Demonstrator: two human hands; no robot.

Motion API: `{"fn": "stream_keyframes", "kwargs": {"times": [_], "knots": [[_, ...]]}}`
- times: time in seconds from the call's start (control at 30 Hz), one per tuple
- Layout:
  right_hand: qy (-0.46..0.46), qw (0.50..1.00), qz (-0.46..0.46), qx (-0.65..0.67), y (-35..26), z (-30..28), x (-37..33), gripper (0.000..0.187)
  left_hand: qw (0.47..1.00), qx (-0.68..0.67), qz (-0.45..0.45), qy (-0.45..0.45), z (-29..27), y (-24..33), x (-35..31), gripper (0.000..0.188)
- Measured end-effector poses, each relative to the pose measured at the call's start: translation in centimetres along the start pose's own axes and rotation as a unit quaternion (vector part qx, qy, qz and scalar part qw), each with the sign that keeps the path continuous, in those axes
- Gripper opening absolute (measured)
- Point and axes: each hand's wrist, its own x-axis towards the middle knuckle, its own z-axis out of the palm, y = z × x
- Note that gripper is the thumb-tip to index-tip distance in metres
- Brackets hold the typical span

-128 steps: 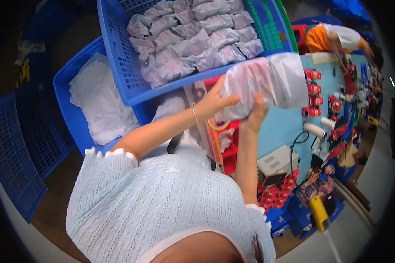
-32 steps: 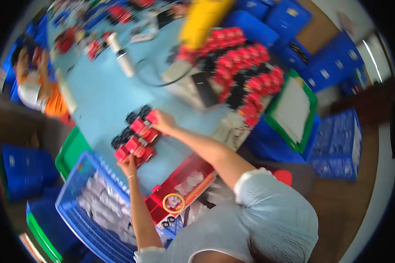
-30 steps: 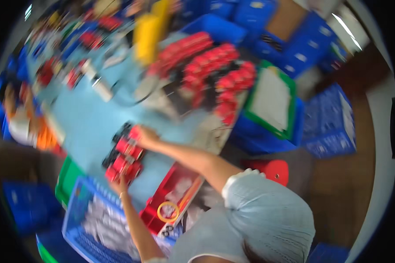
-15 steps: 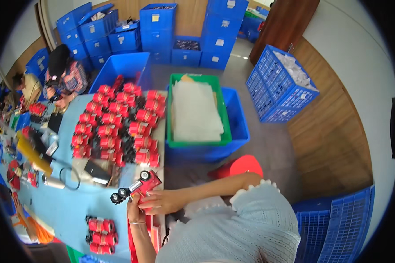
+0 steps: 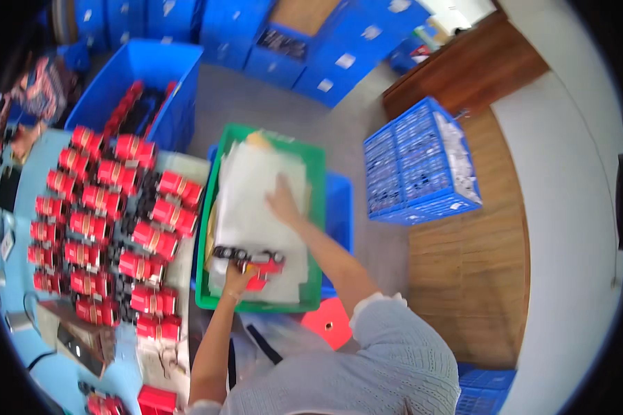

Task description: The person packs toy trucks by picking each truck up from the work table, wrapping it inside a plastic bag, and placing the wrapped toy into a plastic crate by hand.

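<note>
My left hand [image 5: 239,278] holds a red and black toy car [image 5: 253,261] over the near end of a green crate [image 5: 317,207]. White plastic bags [image 5: 256,200] fill that crate. My right hand [image 5: 282,202] lies flat on the bags with fingers spread, a little beyond the toy. The crate rests on a blue crate [image 5: 339,207] beneath it.
Many red and black toy cars [image 5: 107,221] stand in rows on the light blue table [image 5: 21,200] at my left. A blue bin [image 5: 142,83] with more toys stands beyond. A blue mesh basket [image 5: 419,162] of white bags sits on the floor at right; a red stool [image 5: 329,321] stands near me.
The view has swung right from the table to the green crate. My left hand has carried the toy car over the crate, and my right hand now presses on the bags.
</note>
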Motion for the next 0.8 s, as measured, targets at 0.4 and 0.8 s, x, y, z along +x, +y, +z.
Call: {"fn": "stream_keyframes", "kwargs": {"times": [0.4,0.8], "knots": [[0.052,0.995,-0.011,-0.085,1.0,5.1,2.8,0.047,0.992,0.099,-0.057,0.053,0.5,-2.0,0.3,0.054],[-0.086,0.956,-0.241,0.144,-5.9,-3.7,-12.8,0.034,0.846,0.493,0.128,0.158,0.7,4.7,-5.2,0.037]]}}
